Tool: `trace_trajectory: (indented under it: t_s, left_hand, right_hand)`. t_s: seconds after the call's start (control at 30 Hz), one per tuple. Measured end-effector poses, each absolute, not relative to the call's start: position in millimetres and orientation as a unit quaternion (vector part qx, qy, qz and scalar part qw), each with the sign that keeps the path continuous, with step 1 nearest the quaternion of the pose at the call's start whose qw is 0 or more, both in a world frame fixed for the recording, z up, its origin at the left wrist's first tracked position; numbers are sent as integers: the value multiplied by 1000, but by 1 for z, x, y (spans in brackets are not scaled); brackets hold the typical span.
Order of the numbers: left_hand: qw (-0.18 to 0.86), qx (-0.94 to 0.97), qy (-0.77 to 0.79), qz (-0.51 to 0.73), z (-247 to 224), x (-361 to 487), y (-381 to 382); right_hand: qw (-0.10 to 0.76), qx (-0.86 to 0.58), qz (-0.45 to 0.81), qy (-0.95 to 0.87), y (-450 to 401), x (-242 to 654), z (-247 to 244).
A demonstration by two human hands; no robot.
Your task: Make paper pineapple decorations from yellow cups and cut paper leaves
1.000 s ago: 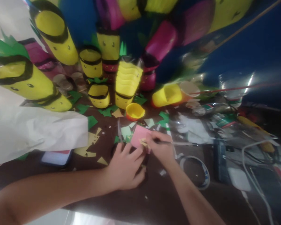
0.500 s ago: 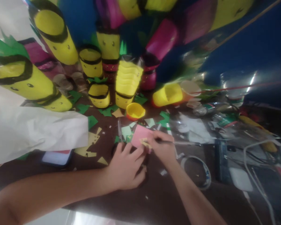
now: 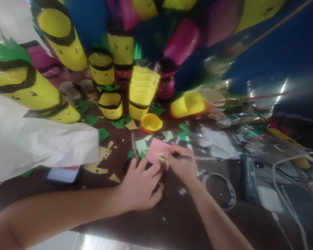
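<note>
A pink square of paper (image 3: 155, 148) lies on the dark table with a small pale-yellow paper cutout (image 3: 160, 157) on it. My left hand (image 3: 143, 184) rests palm down with fingers spread, its forefinger tip at the cutout and the paper's lower edge. My right hand (image 3: 182, 161) is closed in a writing grip around a thin pen-like tool (image 3: 198, 158), whose long end points right. The tip of that tool is hidden by the fingers. Scissors (image 3: 134, 141) lie partly under my left hand, blades pointing away. Beside them are pale green paper pieces (image 3: 141, 146).
Yellow face-decorated containers (image 3: 111, 107) and a stack of yellow cups (image 3: 143, 85) stand behind. A small yellow cup (image 3: 151, 123) sits nearer. Left are white paper (image 3: 67, 142) and a phone (image 3: 64, 174); right, a tape roll (image 3: 232, 196), cables (image 3: 289, 205) and plastic bottles (image 3: 228, 120).
</note>
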State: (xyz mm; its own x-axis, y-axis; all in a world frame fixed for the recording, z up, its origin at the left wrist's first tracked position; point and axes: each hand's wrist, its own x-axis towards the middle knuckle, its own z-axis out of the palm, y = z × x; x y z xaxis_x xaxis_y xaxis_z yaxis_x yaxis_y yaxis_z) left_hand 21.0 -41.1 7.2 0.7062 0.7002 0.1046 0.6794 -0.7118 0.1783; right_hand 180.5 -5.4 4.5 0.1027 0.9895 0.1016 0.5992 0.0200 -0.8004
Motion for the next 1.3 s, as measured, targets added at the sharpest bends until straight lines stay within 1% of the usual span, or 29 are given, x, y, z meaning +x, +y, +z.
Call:
trace_trajectory:
  t_s: [1.3]
  left_hand:
    - [48, 923, 373, 80, 11, 21, -40]
  right_hand:
    - [367, -647, 226, -629, -4, 182, 0]
